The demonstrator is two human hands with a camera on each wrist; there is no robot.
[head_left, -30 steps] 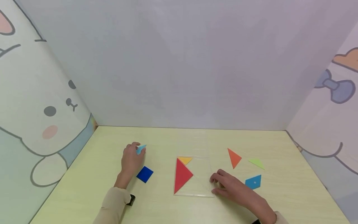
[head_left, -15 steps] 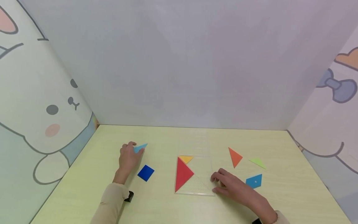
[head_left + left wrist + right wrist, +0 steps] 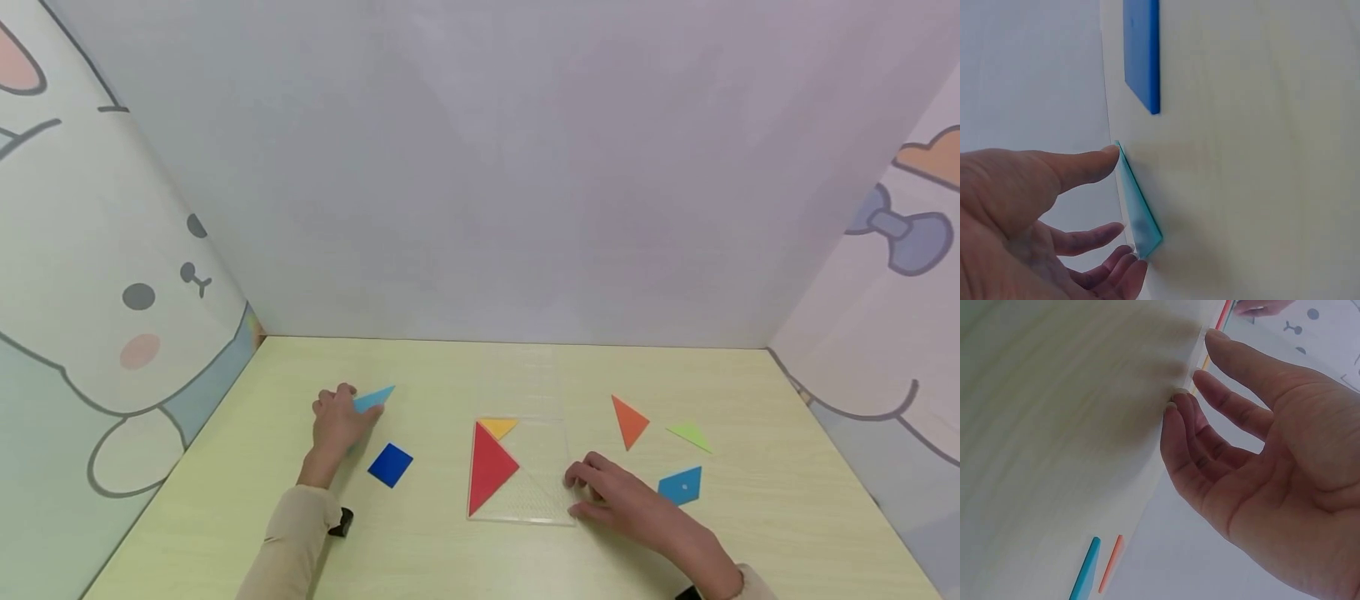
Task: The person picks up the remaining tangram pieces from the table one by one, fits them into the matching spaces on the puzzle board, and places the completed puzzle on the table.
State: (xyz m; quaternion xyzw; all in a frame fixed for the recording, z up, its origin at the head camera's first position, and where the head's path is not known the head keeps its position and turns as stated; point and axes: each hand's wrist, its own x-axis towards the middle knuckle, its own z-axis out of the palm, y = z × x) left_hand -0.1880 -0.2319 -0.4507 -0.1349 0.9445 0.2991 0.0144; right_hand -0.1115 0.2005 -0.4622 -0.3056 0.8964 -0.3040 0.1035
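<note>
At the left of the table my left hand (image 3: 339,425) holds a light blue triangle tangram piece (image 3: 372,399). In the left wrist view, the thumb meets one corner of this triangle (image 3: 1140,215) and the fingertips meet its other end. My right hand (image 3: 618,504), fingers bent, touches the right edge of a clear plastic tray (image 3: 543,504); the right wrist view has the thumb and fingertips along that rim. Inside the tray a large red triangle (image 3: 489,471) lies along the left side, with a small yellow triangle (image 3: 498,427) at its upper corner.
A dark blue square (image 3: 390,465) lies right of the left forearm. Beyond the right hand are an orange triangle (image 3: 628,422), a light green triangle (image 3: 691,436) and a blue parallelogram (image 3: 680,486). A transparent sheet (image 3: 519,383) adjoins the tray's far side. Walls border the table.
My left hand has shifted left while the light blue triangle's tip stays nearly in place, so more of the triangle shows. My right hand and the tray pieces have not visibly moved.
</note>
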